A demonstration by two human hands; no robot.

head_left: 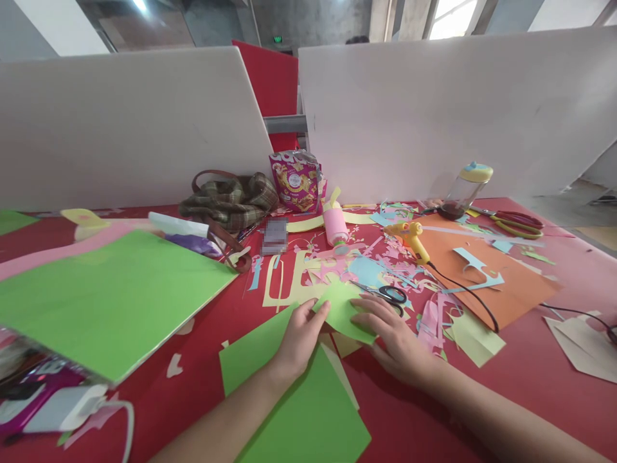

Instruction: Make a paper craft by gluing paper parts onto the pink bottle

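A rounded piece of light green paper (343,312) is held up between my two hands above the table. My left hand (303,331) pinches its left edge, thumb on top. At the opposite edge, my right hand (385,328) grips the paper with curved fingers, its thumb mostly hidden. Black-handled scissors (393,294) lie just beyond my right hand, blades pointing left. Below my left forearm, a large green sheet (308,411) rests on the red table, partly over a pale yellow strip (340,370).
A yellow glue gun (409,239) with a black cord lies near an orange sheet (506,289). Paper scraps (385,267) surround a pink bottle (335,225). Stacked green sheets (116,289) cover the left side. Behind are a plaid bag (231,199), a snack bag (296,183) and a clear bottle (465,193).
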